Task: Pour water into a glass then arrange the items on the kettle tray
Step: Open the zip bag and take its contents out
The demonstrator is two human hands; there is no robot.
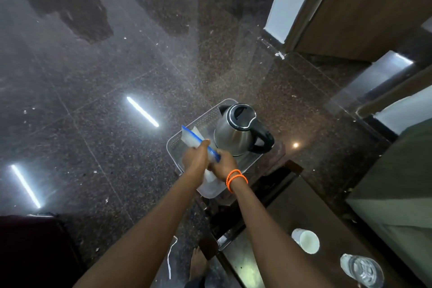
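A steel kettle (236,132) with a black lid and handle stands on the right half of a clear plastic tray (198,117) on a dark stone surface. Over the tray's near left part, both my hands hold a clear plastic bag with a blue zip strip (190,137). My left hand (196,159) grips the bag near the middle of the strip. My right hand (223,162), with orange bands on the wrist, grips the strip's near end. A drinking glass (362,270) and a white cup (306,241) stand on the low table at the bottom right.
The dark glass-topped table (268,236) lies near me at the right. A wooden door and frame (350,7) rise at the upper right. Bright light strips reflect off the polished floor (93,65). My bare foot (197,262) shows below.
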